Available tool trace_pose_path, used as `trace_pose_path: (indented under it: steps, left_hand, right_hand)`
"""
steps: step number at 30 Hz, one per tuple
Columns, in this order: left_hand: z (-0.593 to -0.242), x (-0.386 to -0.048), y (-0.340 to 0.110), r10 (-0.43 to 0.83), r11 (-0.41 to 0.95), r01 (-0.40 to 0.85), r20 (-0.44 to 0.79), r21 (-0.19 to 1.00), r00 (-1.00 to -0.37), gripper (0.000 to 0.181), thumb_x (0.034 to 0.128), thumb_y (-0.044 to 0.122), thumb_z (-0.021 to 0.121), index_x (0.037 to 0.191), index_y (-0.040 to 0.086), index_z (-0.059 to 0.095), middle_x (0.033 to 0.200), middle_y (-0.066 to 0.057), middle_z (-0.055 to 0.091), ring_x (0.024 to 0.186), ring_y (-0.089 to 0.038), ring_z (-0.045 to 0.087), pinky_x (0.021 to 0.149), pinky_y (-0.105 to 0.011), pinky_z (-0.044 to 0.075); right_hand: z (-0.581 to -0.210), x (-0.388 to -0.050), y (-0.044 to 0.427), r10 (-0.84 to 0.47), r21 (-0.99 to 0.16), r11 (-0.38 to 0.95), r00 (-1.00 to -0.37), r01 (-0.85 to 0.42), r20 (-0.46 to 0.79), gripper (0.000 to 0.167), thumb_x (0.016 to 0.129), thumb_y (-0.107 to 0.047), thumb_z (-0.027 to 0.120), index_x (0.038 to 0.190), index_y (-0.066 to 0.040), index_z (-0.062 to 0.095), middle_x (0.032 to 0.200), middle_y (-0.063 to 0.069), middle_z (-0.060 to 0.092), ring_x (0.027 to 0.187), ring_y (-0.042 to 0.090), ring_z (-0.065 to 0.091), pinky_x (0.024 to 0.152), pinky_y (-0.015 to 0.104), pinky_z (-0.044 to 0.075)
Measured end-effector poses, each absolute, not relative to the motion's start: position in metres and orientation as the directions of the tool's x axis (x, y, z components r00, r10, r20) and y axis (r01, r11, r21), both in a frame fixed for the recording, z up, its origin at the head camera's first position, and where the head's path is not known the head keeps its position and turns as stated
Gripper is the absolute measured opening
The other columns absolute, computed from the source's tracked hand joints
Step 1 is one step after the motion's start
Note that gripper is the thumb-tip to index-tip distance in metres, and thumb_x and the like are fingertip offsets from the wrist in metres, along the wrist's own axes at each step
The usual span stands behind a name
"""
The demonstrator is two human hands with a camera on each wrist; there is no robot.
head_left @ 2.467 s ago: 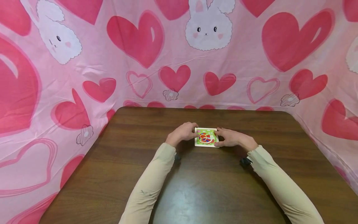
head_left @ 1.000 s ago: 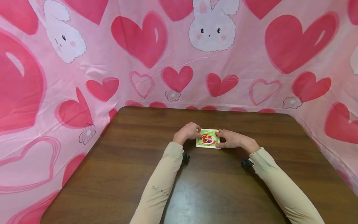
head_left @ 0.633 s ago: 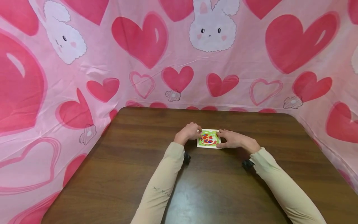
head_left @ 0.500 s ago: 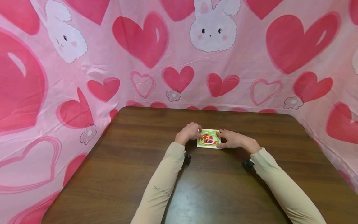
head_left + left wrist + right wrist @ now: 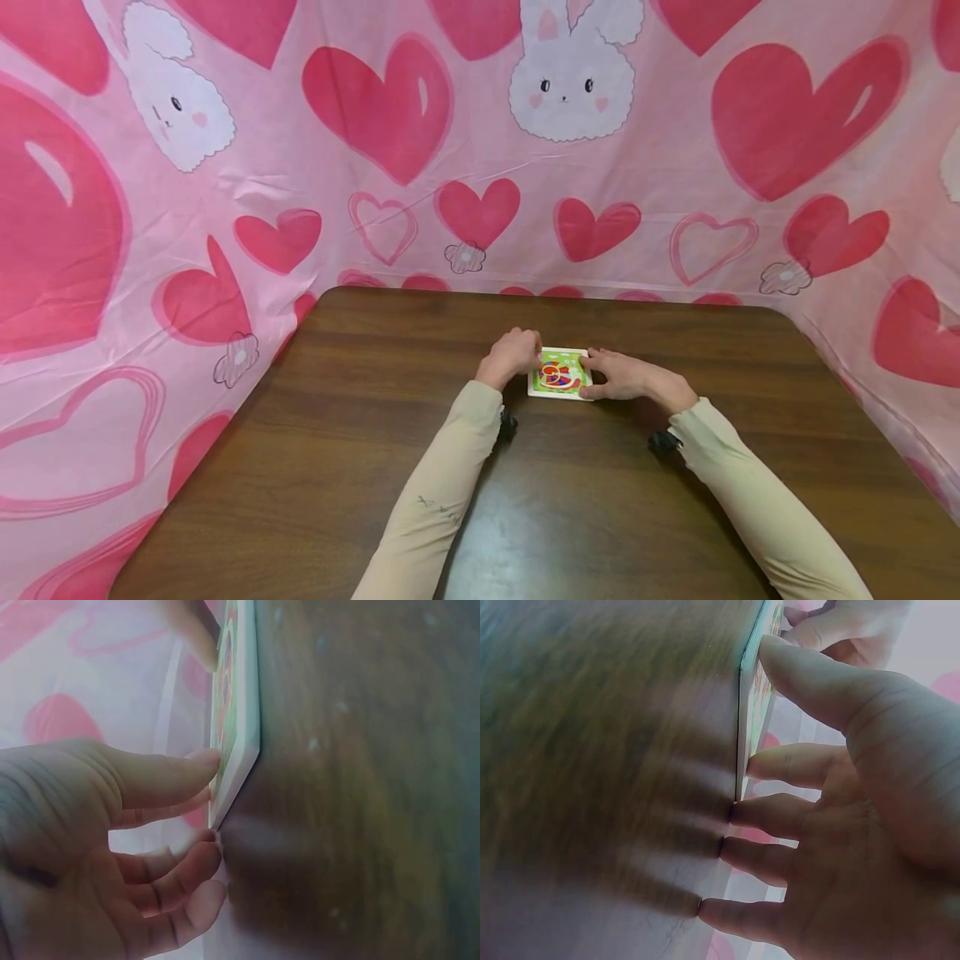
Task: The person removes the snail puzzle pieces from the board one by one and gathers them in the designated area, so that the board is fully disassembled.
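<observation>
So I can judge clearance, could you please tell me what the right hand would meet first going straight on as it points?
Likely the picture board, at its fingers; past that, the left hand seems roughly in line, though exact heights are unclear.

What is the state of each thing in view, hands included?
Square picture board: lying flat, picture side up.
Left hand: fingers bent, thumb at the board's left side; grip unclear.
Right hand: fingers mostly straight, thumb and index finger against the board.
Beige sleeves: down to the wrists.
Wood-grain table: bearing the board.
Heart-and-rabbit cloth: hanging, creased.
</observation>
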State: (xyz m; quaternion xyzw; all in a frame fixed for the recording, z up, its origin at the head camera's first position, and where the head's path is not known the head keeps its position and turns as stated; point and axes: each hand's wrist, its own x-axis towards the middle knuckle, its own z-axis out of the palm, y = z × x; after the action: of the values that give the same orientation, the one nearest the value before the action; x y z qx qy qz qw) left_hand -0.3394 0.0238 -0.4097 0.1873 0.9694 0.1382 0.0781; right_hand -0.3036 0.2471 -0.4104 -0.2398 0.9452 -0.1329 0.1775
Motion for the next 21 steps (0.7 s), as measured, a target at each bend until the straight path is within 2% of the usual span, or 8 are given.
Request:
trace_pose_path:
  steps: [11, 21]
  left_hand:
    - [-0.4111, -0.3361, 0.0271, 0.335, 0.898, 0.287, -0.094, 0.333, -0.938, 0.019, 0.0896, 0.027, 0.068, 0.102, 0.013, 0.063, 0.111, -0.009, 0.055, 0.100, -0.024, 0.056, 0.085, -0.040, 0.050]
    - [-0.4121, -0.3383, 0.0307, 0.387, 0.885, 0.368, -0.008, 0.285, -0.922, 0.016, 0.0861, 0.019, 0.070, 0.097, 0.009, 0.064, 0.100, -0.004, 0.061, 0.091, -0.018, 0.057, 0.082, -0.033, 0.049]
  right_hand:
    - [-0.4101, -0.3005, 0.2458, -0.512, -0.332, 0.844, -0.818, -0.421, -0.264, 0.076, 0.093, -0.045, 0.062, 0.147, 0.003, 0.038, 0.155, 0.032, 0.026, 0.144, 0.051, 0.021, 0.115, 0.061, 0.023]
    - [-0.4096, -0.3012, 0.2451, -0.509, -0.328, 0.845, -0.822, -0.421, -0.257, 0.076, 0.093, -0.045, 0.063, 0.147, 0.003, 0.039, 0.154, 0.033, 0.027, 0.144, 0.051, 0.022, 0.115, 0.060, 0.023]
